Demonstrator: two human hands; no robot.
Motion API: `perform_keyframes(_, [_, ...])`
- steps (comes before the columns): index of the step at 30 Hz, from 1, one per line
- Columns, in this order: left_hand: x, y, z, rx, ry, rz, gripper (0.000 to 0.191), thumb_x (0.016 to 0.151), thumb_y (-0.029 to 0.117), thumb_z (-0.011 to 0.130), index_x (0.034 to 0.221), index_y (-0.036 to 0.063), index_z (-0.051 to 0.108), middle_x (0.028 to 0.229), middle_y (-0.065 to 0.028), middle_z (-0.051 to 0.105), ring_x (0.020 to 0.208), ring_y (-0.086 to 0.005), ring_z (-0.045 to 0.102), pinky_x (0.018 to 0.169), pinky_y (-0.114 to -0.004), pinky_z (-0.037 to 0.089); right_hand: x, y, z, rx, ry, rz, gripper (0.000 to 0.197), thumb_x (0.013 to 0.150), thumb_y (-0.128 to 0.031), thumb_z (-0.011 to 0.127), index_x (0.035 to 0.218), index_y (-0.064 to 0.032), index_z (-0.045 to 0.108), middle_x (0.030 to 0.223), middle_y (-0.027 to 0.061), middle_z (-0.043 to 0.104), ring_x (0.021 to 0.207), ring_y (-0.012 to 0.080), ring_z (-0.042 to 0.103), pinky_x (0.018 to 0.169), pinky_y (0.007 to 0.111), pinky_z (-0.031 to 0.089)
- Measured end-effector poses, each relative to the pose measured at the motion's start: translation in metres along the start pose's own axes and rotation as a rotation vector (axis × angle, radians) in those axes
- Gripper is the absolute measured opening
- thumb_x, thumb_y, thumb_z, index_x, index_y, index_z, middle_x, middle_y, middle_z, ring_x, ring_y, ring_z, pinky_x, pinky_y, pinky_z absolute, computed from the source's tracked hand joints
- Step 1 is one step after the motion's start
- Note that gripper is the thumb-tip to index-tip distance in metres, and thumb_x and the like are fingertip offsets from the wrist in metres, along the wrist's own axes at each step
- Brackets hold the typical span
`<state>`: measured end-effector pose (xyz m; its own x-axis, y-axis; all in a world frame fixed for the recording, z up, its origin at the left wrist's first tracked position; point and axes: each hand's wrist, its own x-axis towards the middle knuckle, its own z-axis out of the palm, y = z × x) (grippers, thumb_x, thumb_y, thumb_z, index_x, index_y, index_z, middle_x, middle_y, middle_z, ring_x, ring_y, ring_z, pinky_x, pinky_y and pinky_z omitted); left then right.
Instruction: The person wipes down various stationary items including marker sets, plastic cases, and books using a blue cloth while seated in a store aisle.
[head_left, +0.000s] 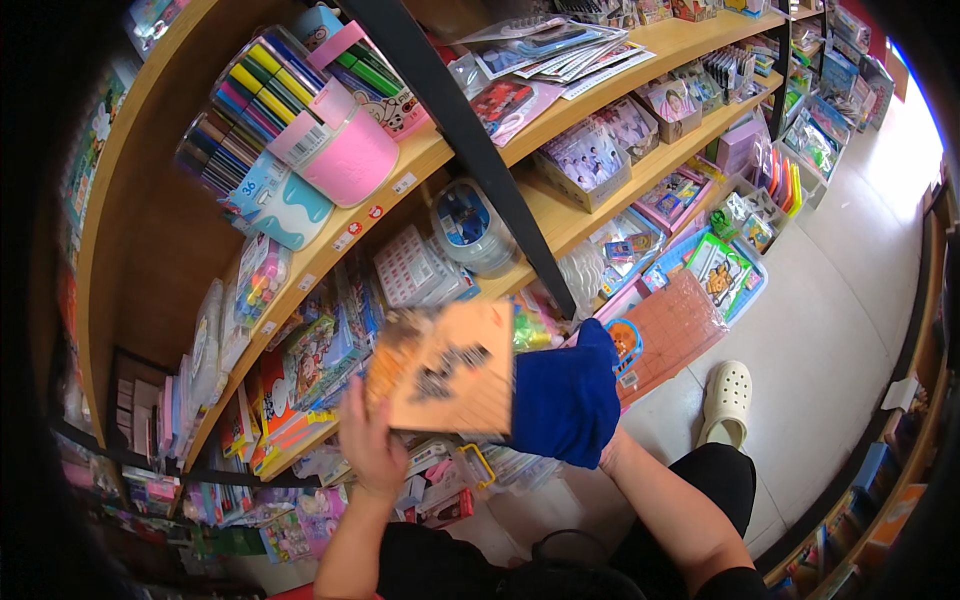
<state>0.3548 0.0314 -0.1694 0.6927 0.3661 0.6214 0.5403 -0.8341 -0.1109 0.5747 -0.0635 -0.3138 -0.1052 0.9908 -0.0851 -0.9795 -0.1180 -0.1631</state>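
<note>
A flat orange box or book (457, 375) with dark lettering and a picture on its cover is held tilted in front of me, slightly blurred. My left hand (373, 439) grips its lower left edge. A dark blue cloth (562, 397) covers my right hand, and only the wrist (613, 448) shows below it. The cloth meets the right edge of the orange item. How the right fingers lie beneath the fabric is hidden.
Tubs of felt-tip pens (352, 150) stand on the upper wooden shelf (409, 169). A black metal post (480, 150) slants between shelf bays. Low on the right lie a reddish-brown board (667, 330) and a blue tray (754, 266). My cream clog (726, 401) rests on the tiled floor (817, 330).
</note>
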Motion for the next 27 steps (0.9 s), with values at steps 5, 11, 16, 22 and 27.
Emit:
perform_keyframes(5, [-0.069,0.045,0.015,-0.162,-0.270,0.077,0.034,0.076,0.009,0.059,0.108,0.0013,0.050,0.122,-0.0227,0.044,0.113,-0.0445,0.040,0.093,-0.052,0.032,-0.016,0.012,0.007,-0.245,0.378,-0.051,0.044,0.075,-0.008,0.058,0.116,-0.0023,0.042,0.103,0.0092,0.055,0.094,0.0196,0.056,0.085,0.033,0.046])
perform_keyframes(11, [-0.104,0.059,0.033,-1.156,-0.180,-0.755,0.107,0.065,0.051,0.069,0.135,0.0051,0.002,0.143,-0.0165,-0.001,0.131,-0.0382,0.003,0.104,-0.048,0.010,-0.021,0.023,-0.033,-0.347,0.508,0.052,0.036,0.071,-0.005,0.062,0.105,-0.0028,0.050,0.098,0.0075,0.057,0.082,0.0175,0.058,0.071,0.030,0.049])
perform_keyframes(16, [-0.124,0.045,0.064,-2.027,-0.140,-1.601,0.059,0.086,0.044,0.046,0.126,0.0030,0.036,0.124,-0.0121,0.045,0.114,-0.0235,0.044,0.095,-0.037,0.036,-0.029,0.028,-0.013,-0.603,0.499,0.082,0.040,0.068,-0.004,0.065,0.106,-0.0061,0.052,0.095,0.0040,0.058,0.082,0.0146,0.057,0.072,0.028,0.047])
perform_keyframes(22, [-0.133,0.058,0.066,-2.230,0.063,-1.555,0.055,0.086,0.042,0.042,0.123,0.0015,0.039,0.119,-0.0156,0.048,0.106,-0.0271,0.051,0.091,-0.039,0.041,-0.038,0.056,-0.010,-1.752,0.189,-0.413,0.029,0.077,-0.014,0.055,0.104,-0.0027,0.051,0.103,0.0186,0.052,0.099,0.0332,0.049,0.085,0.039,0.038])
perform_keyframes(27, [-0.152,0.047,0.063,-2.227,-0.072,-1.620,0.052,0.083,0.035,0.046,0.122,0.0013,0.040,0.117,-0.0144,0.051,0.105,-0.0268,0.051,0.091,-0.039,0.040,-0.045,0.078,0.018,-2.192,-0.021,-0.569,0.021,0.073,-0.021,0.054,0.088,-0.0070,0.056,0.090,0.0167,0.053,0.085,0.0361,0.050,0.074,0.044,0.039])
